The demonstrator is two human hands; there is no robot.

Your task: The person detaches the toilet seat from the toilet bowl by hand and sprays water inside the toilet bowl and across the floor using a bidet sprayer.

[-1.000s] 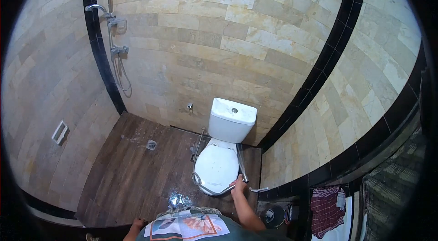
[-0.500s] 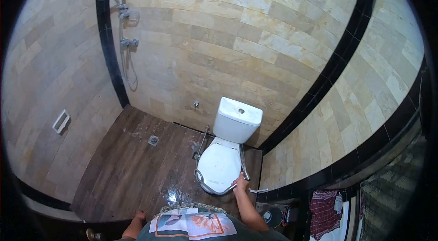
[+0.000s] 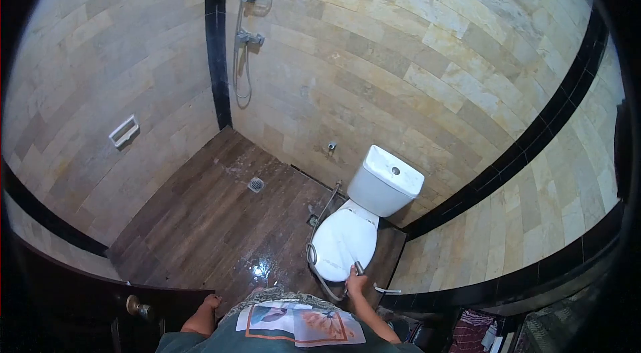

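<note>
My right hand (image 3: 356,280) is closed around a bidet sprayer (image 3: 360,267), its metal head pointing at the white toilet (image 3: 386,183). The toilet lid (image 3: 344,241) is down, and thin streaks like water cross it below the sprayer. A grey hose (image 3: 311,253) loops from the wall fitting along the left side of the bowl to my right hand. My left hand (image 3: 212,301) is low on the left, at the edge of a dark door (image 3: 180,301); its fingers are too small and partly hidden to read.
The brown plank-look floor (image 3: 193,219) is wet near my feet. A drain (image 3: 256,185) lies in it. A shower set (image 3: 248,38) and a soap holder (image 3: 124,131) hang on the walls. At lower right is a dark red cloth (image 3: 473,331).
My view has turned, so the toilet sits further right and the door with its knob shows more. The sprayer has swung from beside the toilet to over the lid.
</note>
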